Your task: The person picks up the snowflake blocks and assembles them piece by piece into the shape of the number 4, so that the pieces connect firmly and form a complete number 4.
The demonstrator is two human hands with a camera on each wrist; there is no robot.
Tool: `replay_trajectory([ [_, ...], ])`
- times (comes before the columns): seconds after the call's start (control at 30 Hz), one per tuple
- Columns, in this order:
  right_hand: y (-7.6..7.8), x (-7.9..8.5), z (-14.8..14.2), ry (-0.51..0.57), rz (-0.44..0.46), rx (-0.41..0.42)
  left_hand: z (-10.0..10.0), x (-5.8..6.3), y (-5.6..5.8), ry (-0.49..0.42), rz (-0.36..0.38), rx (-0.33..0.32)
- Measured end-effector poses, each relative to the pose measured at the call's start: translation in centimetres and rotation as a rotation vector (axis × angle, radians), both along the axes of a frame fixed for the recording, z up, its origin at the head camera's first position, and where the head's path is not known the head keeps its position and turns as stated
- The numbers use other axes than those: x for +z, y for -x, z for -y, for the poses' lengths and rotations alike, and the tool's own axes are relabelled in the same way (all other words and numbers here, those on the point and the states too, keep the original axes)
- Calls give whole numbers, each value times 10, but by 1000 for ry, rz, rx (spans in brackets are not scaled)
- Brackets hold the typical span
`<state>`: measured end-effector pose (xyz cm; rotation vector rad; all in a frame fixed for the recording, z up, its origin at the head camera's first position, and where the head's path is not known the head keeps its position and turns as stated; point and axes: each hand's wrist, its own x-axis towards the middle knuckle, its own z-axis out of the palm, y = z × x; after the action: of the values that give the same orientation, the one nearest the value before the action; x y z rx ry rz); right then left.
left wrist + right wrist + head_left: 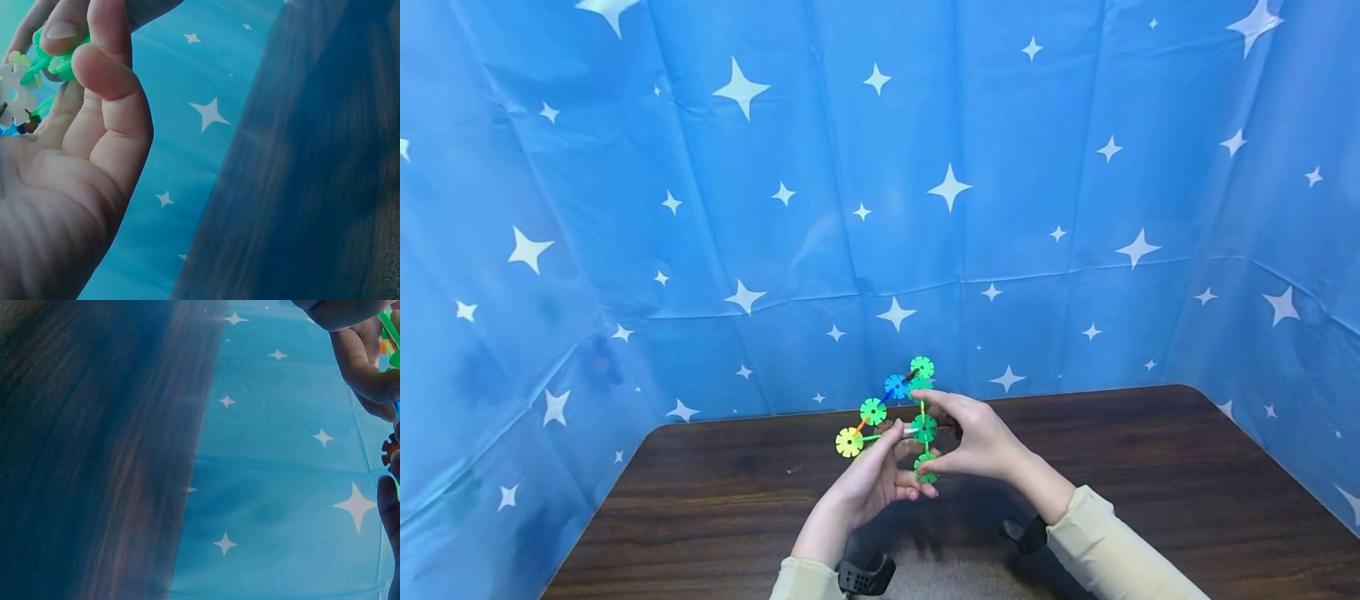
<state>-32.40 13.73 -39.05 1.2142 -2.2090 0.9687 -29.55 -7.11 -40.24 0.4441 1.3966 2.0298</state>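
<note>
A built-up chain of slotted plastic snowflake discs is held above the table in the head view. Its yellow disc [848, 442] is at the left end, with a green disc [872, 411] and a blue disc [895, 386] rising to the right. My left hand [868, 487] holds the structure from below, thumb against its middle and fingers curled behind. From the right, my right hand [985, 437] grips the green column, thumb at the lowest green disc [927, 468] and fingers higher up. In the left wrist view a white disc [15, 94] shows beside the fingers. Fingers partly hide the joints.
The dark wooden table [715, 500] lies beneath both hands. Behind it and at both sides hangs a blue curtain [880, 250] with white stars. A black strap [867, 575] is on the left wrist and another strap [1024, 533] on the right.
</note>
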Motion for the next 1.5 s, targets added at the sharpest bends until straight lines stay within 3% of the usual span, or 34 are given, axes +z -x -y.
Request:
replay_trajectory([
  [0.23,-3,2,1,35,50,49,2,-1,-2,-6,7,-8],
  [0.5,-8,9,0,35,88,19,9,-6,-2,6,-22,-29],
  [0.7,-11,12,-1,10,87,-1,37,-9,-1,9,-56,-12],
  [0.87,-11,12,-3,-12,109,-26,68,-1,3,80,-116,76],
  [1.03,-11,11,-3,-35,137,-50,81,8,8,207,-171,213],
  [1.5,-6,-10,1,27,274,-108,70,2,11,368,-228,462],
])
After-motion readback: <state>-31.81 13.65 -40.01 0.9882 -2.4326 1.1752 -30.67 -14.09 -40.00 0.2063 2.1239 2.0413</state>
